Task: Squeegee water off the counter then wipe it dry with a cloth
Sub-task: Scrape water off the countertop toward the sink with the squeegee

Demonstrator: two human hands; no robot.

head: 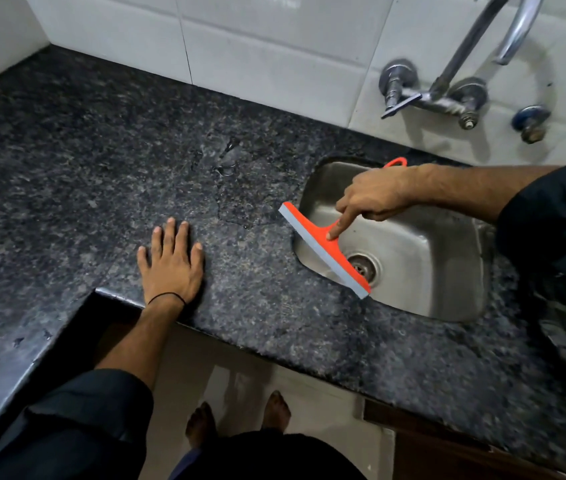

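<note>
No text, label, brand, number or sign is being shown legibly anywhere in the view; nothing readable is being carried on any surface.

Counter (pixel 84 161) is running along the tiled wall (pixel 274 39), turning toward the viewer at the left. Sink (pixel 448 299) is sitting sunk into the counter at the right, drain (pixel 364 266) lying in its near-left part. Tap (pixel 448 95) is projecting from the wall behind the sink. Water patch (pixel 229 157) is lying on the counter left of the sink, nearer the wall. Left hand (pixel 170 265) is resting flat on the counter near its front edge, left of the sink. Right hand (pixel 375 195) is hanging over the sink, gripping the squeegee (pixel 323 251), whose blade is lying across the sink's left rim and over the basin beside the drain.
</note>
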